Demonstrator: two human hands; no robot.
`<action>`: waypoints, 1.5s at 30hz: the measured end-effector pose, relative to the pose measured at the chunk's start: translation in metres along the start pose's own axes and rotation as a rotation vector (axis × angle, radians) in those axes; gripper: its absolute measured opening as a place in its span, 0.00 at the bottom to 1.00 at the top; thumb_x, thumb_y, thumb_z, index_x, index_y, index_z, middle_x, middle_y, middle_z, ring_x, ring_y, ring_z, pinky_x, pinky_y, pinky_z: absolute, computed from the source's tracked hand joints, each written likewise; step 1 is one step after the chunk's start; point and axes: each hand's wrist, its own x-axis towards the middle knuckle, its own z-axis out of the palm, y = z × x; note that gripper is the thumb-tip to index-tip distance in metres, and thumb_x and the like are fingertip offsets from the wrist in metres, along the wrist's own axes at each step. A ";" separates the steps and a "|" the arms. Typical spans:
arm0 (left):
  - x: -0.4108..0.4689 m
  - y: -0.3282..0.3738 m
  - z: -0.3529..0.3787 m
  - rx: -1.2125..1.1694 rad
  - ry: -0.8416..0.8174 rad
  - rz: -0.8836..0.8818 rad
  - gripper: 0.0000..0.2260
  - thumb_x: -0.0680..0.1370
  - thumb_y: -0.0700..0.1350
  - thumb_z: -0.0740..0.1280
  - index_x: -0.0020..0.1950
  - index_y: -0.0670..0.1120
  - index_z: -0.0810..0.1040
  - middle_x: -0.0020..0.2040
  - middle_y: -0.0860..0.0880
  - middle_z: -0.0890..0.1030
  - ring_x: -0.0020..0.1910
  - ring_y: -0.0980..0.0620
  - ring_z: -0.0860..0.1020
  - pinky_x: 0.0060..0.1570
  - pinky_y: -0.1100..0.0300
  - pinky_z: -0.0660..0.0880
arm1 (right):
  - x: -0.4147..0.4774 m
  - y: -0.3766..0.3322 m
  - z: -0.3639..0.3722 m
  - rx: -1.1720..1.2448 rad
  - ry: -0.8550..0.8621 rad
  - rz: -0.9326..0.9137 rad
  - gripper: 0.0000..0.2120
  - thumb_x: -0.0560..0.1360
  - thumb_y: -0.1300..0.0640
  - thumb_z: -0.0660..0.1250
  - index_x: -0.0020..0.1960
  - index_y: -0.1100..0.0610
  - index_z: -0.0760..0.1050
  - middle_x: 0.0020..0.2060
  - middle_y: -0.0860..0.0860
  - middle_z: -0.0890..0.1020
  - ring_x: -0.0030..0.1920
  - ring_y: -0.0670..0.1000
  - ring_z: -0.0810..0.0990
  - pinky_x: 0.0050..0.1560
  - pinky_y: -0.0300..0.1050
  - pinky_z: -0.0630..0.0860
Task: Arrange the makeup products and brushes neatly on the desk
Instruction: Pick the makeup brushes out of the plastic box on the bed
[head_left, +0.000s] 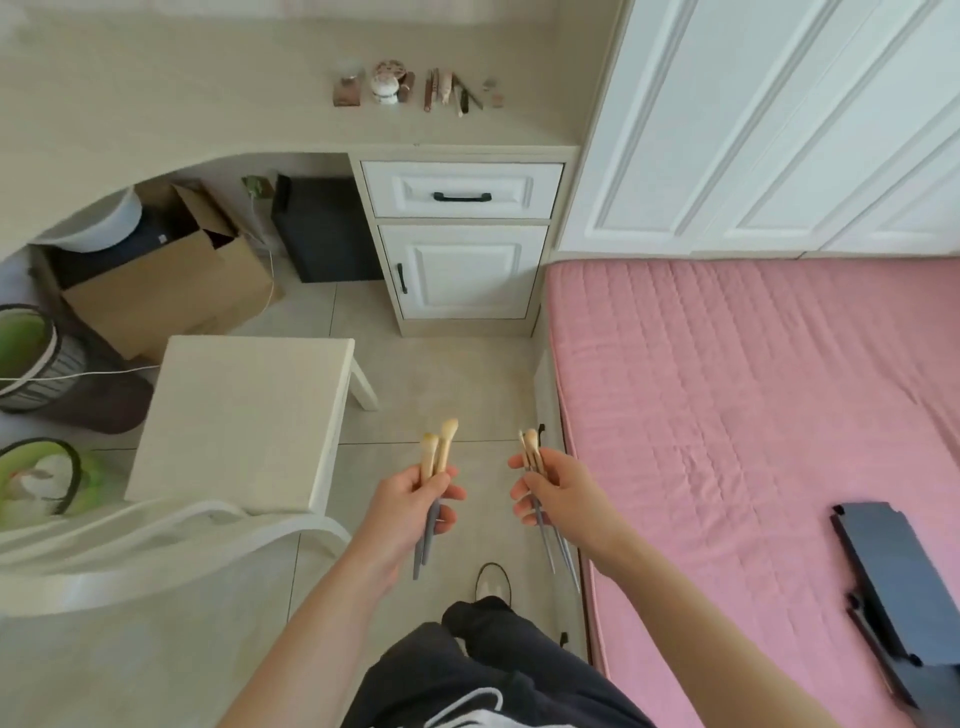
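Two brushes (440, 447) are clamped in your left hand (410, 512) fingers, a brush bundle (531, 448) in your right hand (558, 493) fingers; worktop (208, 104) beyond the fingers, bed (727, 389) right.

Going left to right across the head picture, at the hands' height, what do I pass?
Green basket, white stool, left hand gripping two brushes, right hand gripping more brushes, pink bed, black object.

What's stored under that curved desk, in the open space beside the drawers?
An open cardboard box, a black boxy thing beside the drawers, a white round container and a white cable. The desk top hides whatever lies further left, and the box's contents cannot be seen.
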 end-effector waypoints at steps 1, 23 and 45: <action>0.007 0.009 0.004 -0.003 -0.001 0.008 0.07 0.80 0.47 0.62 0.54 0.50 0.79 0.42 0.51 0.84 0.37 0.53 0.81 0.38 0.63 0.78 | 0.010 -0.007 -0.006 0.002 0.000 -0.004 0.12 0.79 0.65 0.55 0.53 0.53 0.74 0.36 0.51 0.81 0.35 0.48 0.81 0.41 0.44 0.79; 0.177 0.180 -0.001 -0.005 -0.024 0.041 0.06 0.80 0.44 0.63 0.54 0.47 0.79 0.42 0.49 0.85 0.32 0.54 0.76 0.36 0.63 0.77 | 0.197 -0.141 -0.043 0.075 0.051 -0.007 0.12 0.79 0.66 0.55 0.53 0.54 0.73 0.37 0.53 0.80 0.34 0.50 0.79 0.35 0.41 0.77; 0.361 0.338 0.002 0.064 -0.073 0.044 0.07 0.77 0.48 0.68 0.49 0.47 0.82 0.43 0.48 0.84 0.36 0.54 0.83 0.36 0.65 0.77 | 0.387 -0.284 -0.096 0.183 0.070 -0.089 0.10 0.79 0.68 0.57 0.54 0.60 0.75 0.34 0.54 0.80 0.32 0.48 0.79 0.35 0.40 0.77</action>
